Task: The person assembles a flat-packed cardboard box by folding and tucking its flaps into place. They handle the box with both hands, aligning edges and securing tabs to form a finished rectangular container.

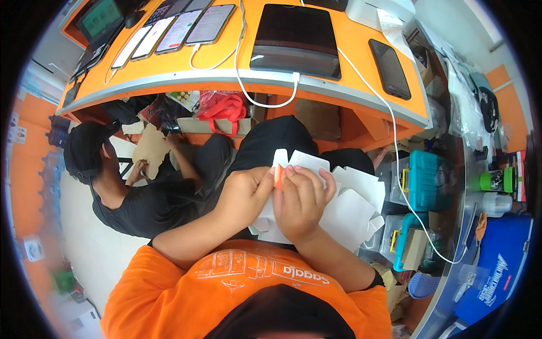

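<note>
White folding cartons, or parts of one, with several flaps point(350, 206) lie across my lap, under and to the right of my hands. My left hand point(247, 189) pinches a small white and orange flap point(279, 172) between thumb and fingers. Against its other side press the bent fingers of my right hand point(302, 198), the two hands nearly touching. Whether this flap belongs to the large white card cannot be made out, as my fingers cover where they meet.
Ahead stands an orange desk point(226, 62) with several phones point(178, 31), a black tablet point(296, 39) and a dark phone point(390, 69). A white cable point(394, 127) hangs down at the right. Teal toolboxes point(429, 181) stand there. At left, a person point(147, 198) holds brown cardboard point(151, 150).
</note>
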A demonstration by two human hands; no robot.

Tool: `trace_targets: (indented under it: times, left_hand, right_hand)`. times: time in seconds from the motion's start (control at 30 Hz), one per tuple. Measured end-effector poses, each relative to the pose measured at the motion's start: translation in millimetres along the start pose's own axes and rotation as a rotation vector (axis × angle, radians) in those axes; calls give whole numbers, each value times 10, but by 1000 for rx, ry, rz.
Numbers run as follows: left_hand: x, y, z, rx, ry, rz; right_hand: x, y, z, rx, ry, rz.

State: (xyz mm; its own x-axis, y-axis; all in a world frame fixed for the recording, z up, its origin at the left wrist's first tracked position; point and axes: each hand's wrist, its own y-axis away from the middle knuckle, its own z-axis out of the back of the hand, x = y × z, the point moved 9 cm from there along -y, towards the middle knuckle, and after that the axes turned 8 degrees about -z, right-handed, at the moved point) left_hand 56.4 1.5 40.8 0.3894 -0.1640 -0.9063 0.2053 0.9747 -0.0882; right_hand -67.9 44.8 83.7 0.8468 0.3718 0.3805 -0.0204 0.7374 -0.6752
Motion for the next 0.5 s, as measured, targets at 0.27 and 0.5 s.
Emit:
trace_targets:
  times: [0.27,0.5]
  left_hand:
    - [476,-60,34,-32,328,106]
    - [520,-96,-29,119,235,148]
  right_hand:
    - [166,110,-336,296,-78,42]
    - [-521,-271,-269,516,-337,-123]
